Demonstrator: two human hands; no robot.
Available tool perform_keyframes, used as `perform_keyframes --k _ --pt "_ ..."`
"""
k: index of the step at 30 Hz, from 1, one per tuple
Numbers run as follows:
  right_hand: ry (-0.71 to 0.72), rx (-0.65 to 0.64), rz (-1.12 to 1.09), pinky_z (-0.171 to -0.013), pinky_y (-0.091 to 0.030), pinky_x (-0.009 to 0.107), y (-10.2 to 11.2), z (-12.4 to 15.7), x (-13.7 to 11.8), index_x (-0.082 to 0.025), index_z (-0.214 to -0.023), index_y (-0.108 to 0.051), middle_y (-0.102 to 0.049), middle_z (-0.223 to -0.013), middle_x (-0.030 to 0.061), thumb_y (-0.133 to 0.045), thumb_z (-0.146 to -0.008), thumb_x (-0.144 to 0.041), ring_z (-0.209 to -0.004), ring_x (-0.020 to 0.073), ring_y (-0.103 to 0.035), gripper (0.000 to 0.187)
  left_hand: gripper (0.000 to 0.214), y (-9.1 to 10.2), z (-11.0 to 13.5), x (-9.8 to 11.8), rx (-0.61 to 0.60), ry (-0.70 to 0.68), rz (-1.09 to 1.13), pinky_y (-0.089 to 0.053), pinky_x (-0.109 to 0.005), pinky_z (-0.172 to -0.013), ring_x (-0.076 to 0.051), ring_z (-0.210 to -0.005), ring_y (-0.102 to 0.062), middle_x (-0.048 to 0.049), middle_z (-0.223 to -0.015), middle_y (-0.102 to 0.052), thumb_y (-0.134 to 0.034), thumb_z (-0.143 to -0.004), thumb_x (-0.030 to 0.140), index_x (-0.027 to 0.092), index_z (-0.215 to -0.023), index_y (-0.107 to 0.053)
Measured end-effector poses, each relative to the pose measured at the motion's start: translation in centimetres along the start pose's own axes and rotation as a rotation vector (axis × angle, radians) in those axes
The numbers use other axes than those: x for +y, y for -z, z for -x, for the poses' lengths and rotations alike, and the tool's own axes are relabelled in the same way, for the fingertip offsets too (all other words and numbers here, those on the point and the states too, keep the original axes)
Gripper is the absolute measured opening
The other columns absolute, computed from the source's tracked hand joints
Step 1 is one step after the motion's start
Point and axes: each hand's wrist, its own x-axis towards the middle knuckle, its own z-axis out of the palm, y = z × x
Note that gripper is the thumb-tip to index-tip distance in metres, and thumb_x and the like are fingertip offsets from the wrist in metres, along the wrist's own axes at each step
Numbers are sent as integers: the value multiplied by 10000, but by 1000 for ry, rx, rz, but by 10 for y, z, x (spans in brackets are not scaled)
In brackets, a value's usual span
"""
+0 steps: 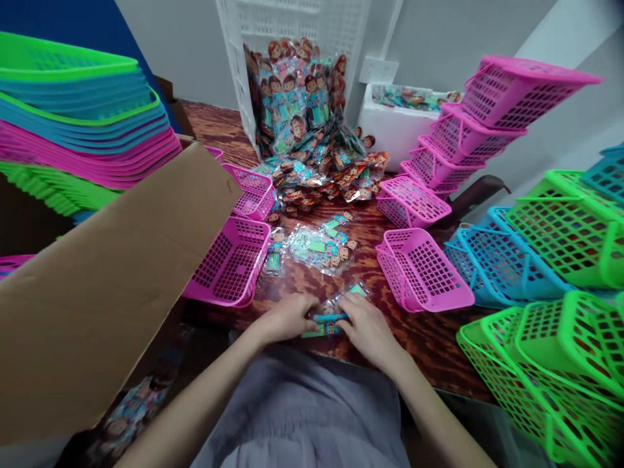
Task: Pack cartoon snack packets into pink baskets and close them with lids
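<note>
At the table's front edge, my left hand (291, 316) and my right hand (366, 325) are both closed on a small blue and green plastic-wrapped packet (326, 324). The left pinches its left end and the right grips its right end. Clear plastic with a green piece (358, 290) shows just beyond the right hand; whether it belongs to the same packet I cannot tell. Just past my hands lies a loose group of clear packets (319, 247) with cartoon figures. One more packet (275, 253) lies beside the left pink basket (253, 286).
A heap of packets (316, 172) spills from a white crate (236, 71) at the back. Pink baskets (424, 270) stand right, beside blue baskets (517, 266) and green baskets (526, 383). An open cardboard box (112, 279) with nested baskets (88, 130) juts in at left. Behind stands a white box (390, 127).
</note>
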Motion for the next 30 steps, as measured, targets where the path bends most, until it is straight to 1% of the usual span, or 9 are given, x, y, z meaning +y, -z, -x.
perform_keyframes --k 5,8,11,17,20,24,26,28,30 --pt "77 104 75 -996 -347 429 -9 25 0 -233 -1348 -470 -552 -1345 105 -583 -818 -66 -1254 294 -446 567 153 -15 27 6 130 -120 -269 -435 -276 -808 -179 -878 -588 -37 -962 -603 -488 -938 149 202 -936 -631" --pt "42 64 75 -879 -359 394 -13 31 2 -242 -1267 -558 -656 -1177 84 -500 -878 -57 -1078 267 -534 435 222 -21 46 -9 280 -149 -300 -474 -322 -917 -216 -1052 -602 -72 -1126 -615 -533 -953 241 222 -1167 -586" --pt "36 72 51 -902 -335 397 -14 31 -1 -240 -1200 -603 -683 -1120 74 -473 -881 -34 -1033 253 -548 402 720 -38 59 -27 438 -101 -225 -397 -423 -1104 -270 -1332 -471 -131 -1437 -480 -636 -896 295 239 -1508 -261" --pt "87 5 19 -907 -380 386 -20 36 -22 -190 -1245 -594 -642 -1250 112 -416 -889 -19 -1107 260 -549 433 852 -88 63 -26 639 -70 -163 -257 -450 -1206 -246 -1528 -95 -127 -1656 -70 -454 -929 122 260 -1567 93" --pt "78 -33 -79 -914 -411 360 -15 39 -27 -211 -1185 -643 -643 -1245 97 -433 -914 -67 -1127 252 -563 373 763 -84 63 -16 614 -95 -234 -294 -456 -1187 -259 -1523 -123 -128 -1652 -67 -428 -917 70 256 -1570 -80" --pt "-36 -128 -395 -808 -470 289 3 26 -11 -237 -980 -708 -721 -964 34 -472 -982 -331 -907 200 -658 254 321 -61 63 -9 424 -192 -477 -260 -521 -1184 -258 -1291 -484 -91 -1300 -579 -476 -939 102 229 -1212 -590" --pt "-292 -34 -257 -726 -465 303 8 12 2 -211 -900 -708 -718 -817 64 -401 -1008 -439 -785 216 -669 397 149 -52 61 -5 353 -189 -553 -264 -517 -1177 -235 -1113 -565 -43 -1042 -656 -516 -944 145 219 -993 -635" --pt "-548 61 43 -715 -451 345 6 -2 10 -165 -920 -701 -714 -813 141 -398 -1000 -502 -790 266 -675 460 93 -48 58 -1 331 -192 -617 -248 -521 -1175 -256 -1148 -535 -44 -1054 -654 -551 -929 158 210 -914 -627" --pt "-629 71 243 -736 -449 381 -1 -16 10 -106 -1022 -675 -704 -931 220 -476 -964 -526 -890 325 -670 468 99 -48 55 4 294 -193 -675 -281 -516 -1143 -280 -1192 -503 -65 -1089 -647 -554 -915 135 201 -895 -624"
